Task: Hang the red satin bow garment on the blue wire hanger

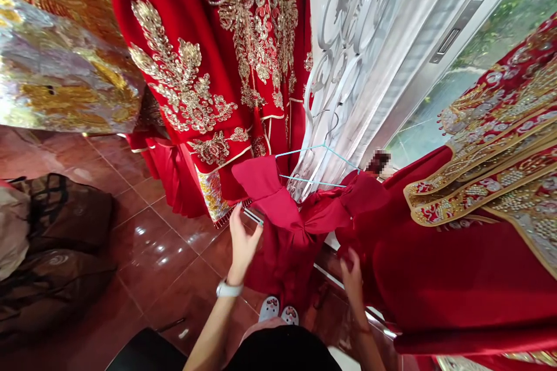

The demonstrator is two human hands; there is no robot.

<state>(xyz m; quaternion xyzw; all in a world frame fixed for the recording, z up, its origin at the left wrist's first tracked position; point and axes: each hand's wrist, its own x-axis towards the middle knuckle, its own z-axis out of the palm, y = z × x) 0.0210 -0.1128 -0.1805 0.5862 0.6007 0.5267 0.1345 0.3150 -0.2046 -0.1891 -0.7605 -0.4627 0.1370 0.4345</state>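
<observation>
Noting our left hand (pixel 242 243) open beside the red gown (pixel 282 255), right hand (pixel 351 281) on it, grip unclear; tugging could unhook the blue hanger (pixel 317 167).

My bare left hand (pixel 242 243) is raised, fingers pointing up; my bare right hand (pixel 351 281) sits lower, to its right.

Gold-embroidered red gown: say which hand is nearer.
Left. The left hand sits just below the gold-embroidered red gown's hem; the right hand is farther off, past the plain red dress.
</observation>
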